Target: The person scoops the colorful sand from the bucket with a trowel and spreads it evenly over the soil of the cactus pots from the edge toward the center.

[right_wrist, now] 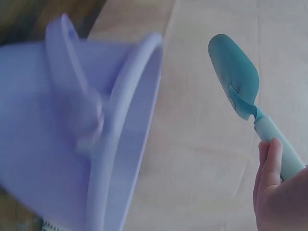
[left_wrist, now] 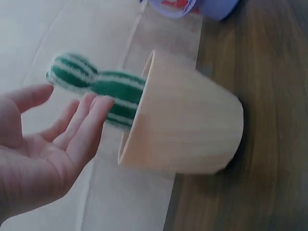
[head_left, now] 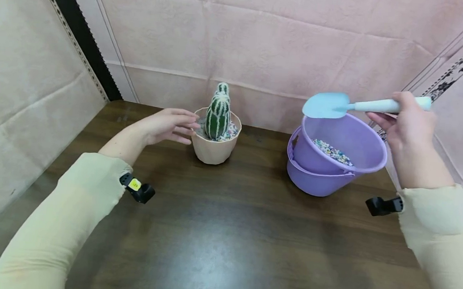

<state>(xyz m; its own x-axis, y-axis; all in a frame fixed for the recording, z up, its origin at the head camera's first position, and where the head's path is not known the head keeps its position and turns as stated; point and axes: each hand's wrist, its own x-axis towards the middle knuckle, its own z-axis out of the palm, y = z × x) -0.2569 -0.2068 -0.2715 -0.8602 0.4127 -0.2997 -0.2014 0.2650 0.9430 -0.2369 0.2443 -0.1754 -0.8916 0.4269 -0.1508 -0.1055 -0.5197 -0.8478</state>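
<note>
A light-blue garden trowel (head_left: 327, 105) is gripped by its handle in my right hand (head_left: 412, 126), held above the rim of a purple bucket (head_left: 317, 182). Multicoloured pebbles (head_left: 333, 152) lie inside the bucket. My left hand (head_left: 166, 128) reaches to the left side of a cream pot (head_left: 213, 152), fingers extended near its rim; whether they touch it I cannot tell. A green cactus with white stripes (head_left: 218, 116) stands upright in the pot, with pebbles around its base. In the right wrist view the trowel's blade (right_wrist: 236, 72) points up, apart from the bucket.
The pot and bucket stand apart on a dark wooden table (head_left: 209, 232), the pot to the left. Pale cloth (head_left: 262, 43) hangs close behind them and at both sides. The bucket's purple handle (head_left: 291, 148) hangs down around its outside.
</note>
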